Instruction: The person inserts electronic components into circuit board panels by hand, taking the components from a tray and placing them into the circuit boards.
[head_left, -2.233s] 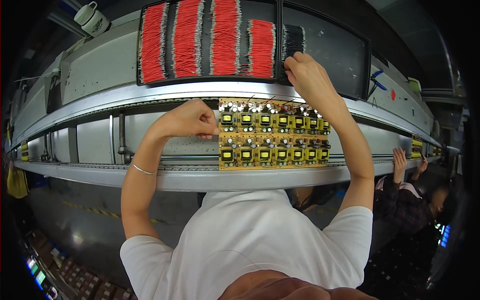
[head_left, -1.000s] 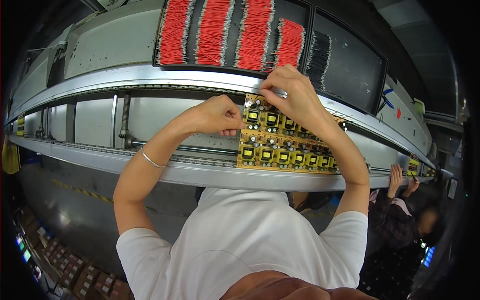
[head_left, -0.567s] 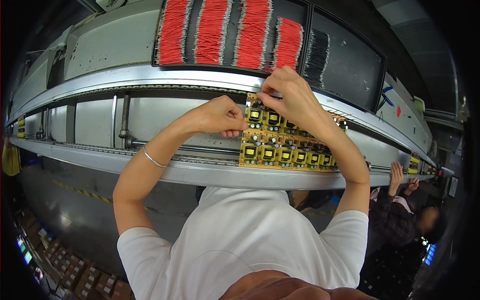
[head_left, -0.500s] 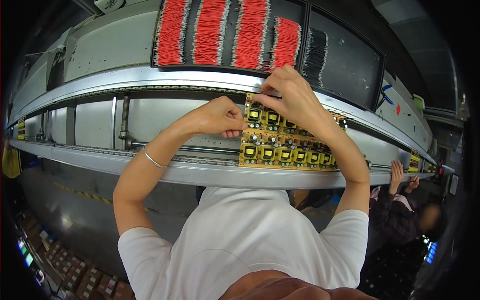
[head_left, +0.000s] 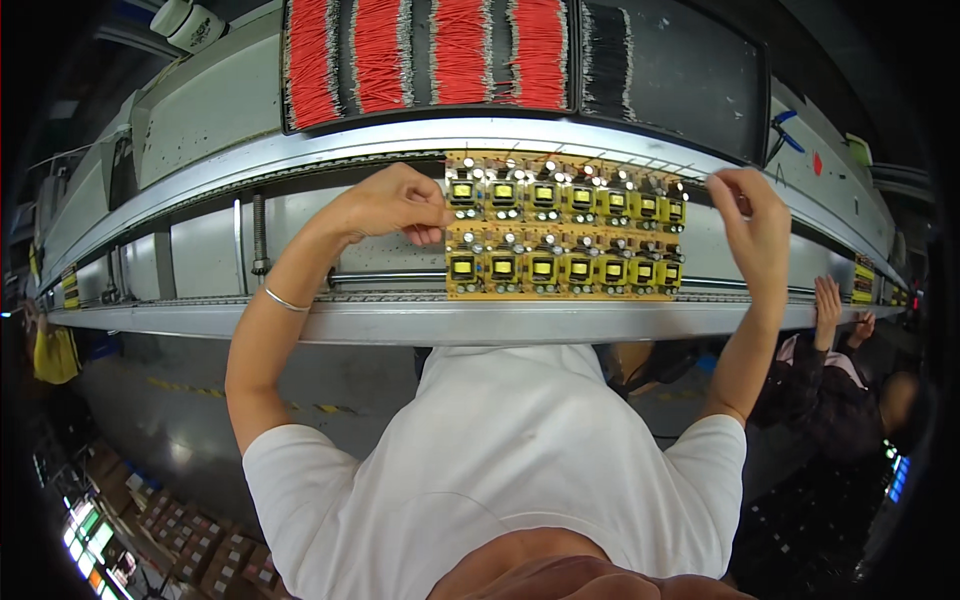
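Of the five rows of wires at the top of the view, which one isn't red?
The rightmost row: its wires are black, and it lies across the dark divider from the four red rows.

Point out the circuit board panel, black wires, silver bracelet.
Circuit board panel [head_left: 563, 228]: head view, centre, between the two rows.
Black wires [head_left: 605, 62]: head view, middle of the row.
Silver bracelet [head_left: 286, 303]: head view, middle of visible band.
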